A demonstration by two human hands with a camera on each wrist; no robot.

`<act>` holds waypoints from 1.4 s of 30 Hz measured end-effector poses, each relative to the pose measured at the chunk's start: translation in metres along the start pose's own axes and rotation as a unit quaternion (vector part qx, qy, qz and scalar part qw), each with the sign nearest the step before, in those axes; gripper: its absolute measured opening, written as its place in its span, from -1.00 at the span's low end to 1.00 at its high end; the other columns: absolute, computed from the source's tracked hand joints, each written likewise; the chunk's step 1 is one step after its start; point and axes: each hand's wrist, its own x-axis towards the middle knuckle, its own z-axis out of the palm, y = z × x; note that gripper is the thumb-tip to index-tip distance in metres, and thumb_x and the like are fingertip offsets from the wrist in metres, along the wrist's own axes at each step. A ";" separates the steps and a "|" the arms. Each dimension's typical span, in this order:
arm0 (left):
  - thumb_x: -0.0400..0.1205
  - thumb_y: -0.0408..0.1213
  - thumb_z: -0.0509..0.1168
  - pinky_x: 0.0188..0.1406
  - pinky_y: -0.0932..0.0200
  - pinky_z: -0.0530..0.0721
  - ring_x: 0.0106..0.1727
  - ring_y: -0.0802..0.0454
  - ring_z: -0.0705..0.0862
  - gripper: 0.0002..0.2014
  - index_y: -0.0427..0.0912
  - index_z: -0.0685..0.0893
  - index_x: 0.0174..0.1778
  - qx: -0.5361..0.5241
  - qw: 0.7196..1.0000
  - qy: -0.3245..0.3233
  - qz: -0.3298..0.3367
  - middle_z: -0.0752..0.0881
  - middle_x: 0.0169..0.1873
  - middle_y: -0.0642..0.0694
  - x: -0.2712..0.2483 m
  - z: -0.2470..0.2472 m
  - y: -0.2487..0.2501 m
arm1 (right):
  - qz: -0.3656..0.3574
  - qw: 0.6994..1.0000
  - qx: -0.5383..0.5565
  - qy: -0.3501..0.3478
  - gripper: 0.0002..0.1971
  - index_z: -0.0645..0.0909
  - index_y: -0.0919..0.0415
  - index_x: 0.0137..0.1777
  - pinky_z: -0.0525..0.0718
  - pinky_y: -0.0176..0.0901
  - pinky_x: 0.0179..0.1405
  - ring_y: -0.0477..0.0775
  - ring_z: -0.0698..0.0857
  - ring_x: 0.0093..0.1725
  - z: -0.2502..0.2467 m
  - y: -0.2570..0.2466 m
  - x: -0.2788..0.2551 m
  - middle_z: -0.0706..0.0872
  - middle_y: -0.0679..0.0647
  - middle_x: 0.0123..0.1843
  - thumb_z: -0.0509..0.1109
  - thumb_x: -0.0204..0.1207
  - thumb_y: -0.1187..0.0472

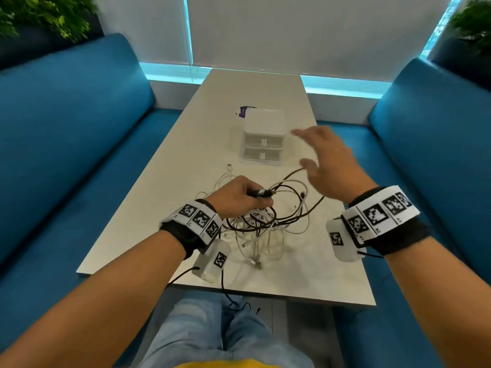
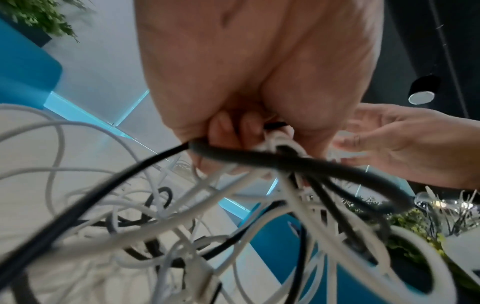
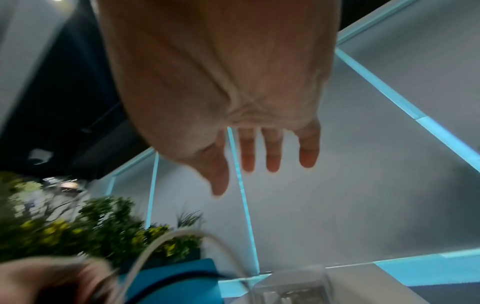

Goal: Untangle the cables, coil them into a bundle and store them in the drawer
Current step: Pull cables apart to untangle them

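On the white table (image 1: 164, 160), our two-drawer white organiser (image 1: 263, 136) stands beyond the tangle of black and white cables (image 1: 265, 221). Our right hand (image 1: 326, 163) hovers spread above the tangle, holding nothing; our left hand (image 1: 236, 197) grips a black plug (image 1: 259, 193).

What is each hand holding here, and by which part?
Left hand grips the tangled black and white cables at their bunched top, by a black plug. Right hand holds nothing.

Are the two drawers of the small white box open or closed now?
Closed. Both fronts of the drawer unit sit flush in its frame, nothing pulled out.
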 end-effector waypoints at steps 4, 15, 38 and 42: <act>0.56 -0.16 0.47 -0.23 0.11 0.36 -0.35 0.00 0.42 -0.65 0.07 0.69 -0.59 0.003 1.000 0.002 0.004 0.47 -0.48 -0.08 0.001 -0.003 0.004 | -0.050 0.990 -0.070 -0.112 -0.72 0.67 -0.05 0.26 0.48 0.07 0.31 0.10 0.57 0.34 0.012 -0.006 0.002 0.65 -0.02 0.30 0.25 0.65 0.20; 0.59 -0.20 0.44 -0.22 0.17 0.35 -0.37 0.07 0.42 -0.63 0.09 0.70 -0.58 -0.003 1.000 0.000 0.023 0.47 -0.51 0.04 -0.002 -0.004 0.002 | -0.070 0.994 0.037 -0.073 -0.88 0.76 -0.01 -0.02 0.59 0.05 0.12 0.05 0.66 0.07 0.017 0.000 -0.001 0.72 -0.10 0.00 0.39 0.58 0.08; 0.54 -0.08 0.48 -0.11 0.08 0.40 -0.25 0.00 0.51 -0.82 -0.11 0.86 -0.15 -0.014 1.000 0.002 -0.021 0.66 -0.34 -0.07 0.004 -0.019 -0.007 | 0.068 0.982 0.037 0.172 -0.78 0.69 0.11 0.13 0.55 0.14 0.19 0.24 0.62 0.18 -0.008 0.009 0.022 0.70 0.14 0.16 0.22 0.66 0.16; 0.55 -0.10 0.47 -0.05 0.19 0.43 -0.24 0.11 0.58 -0.90 0.02 0.86 -0.23 -0.014 0.999 0.005 -0.031 0.71 -0.36 0.04 0.003 -0.018 -0.009 | 0.030 0.998 -0.005 0.063 -0.61 0.49 -0.03 0.46 0.37 0.13 0.44 0.17 0.45 0.44 0.001 0.006 0.016 0.49 0.07 0.46 0.28 0.64 0.22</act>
